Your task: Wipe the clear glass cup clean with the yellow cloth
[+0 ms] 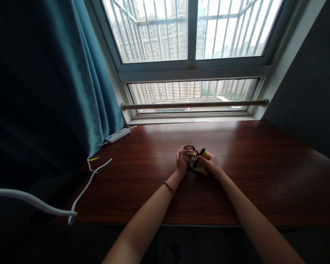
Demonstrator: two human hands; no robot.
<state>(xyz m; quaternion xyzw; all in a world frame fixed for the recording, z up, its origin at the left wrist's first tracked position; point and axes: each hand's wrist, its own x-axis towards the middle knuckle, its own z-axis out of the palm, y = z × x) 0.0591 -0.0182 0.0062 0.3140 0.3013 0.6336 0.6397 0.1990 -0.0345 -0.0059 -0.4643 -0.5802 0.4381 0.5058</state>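
Note:
Over the middle of the wooden desktop, both hands are close together around a small item. My left hand (181,160) is closed on the left side of a clear, dark-rimmed piece (191,154); fingers show through it. On the other side, my right hand (211,163) grips a yellow and black piece (201,168), with its thumb and fingers pressed together at the upper edge. The two pieces touch or overlap, and I cannot tell whether they are joined. Their exact kind is too small and dark to make out. A beaded bracelet (169,187) circles my left wrist.
The reddish-brown desktop (264,176) reaches to a barred window (192,97) with a horizontal rail (195,105). At the left lie a white power strip (118,135) and a white cable (89,187) with a yellow tie (93,159). A blue curtain (93,91) hangs beside them.

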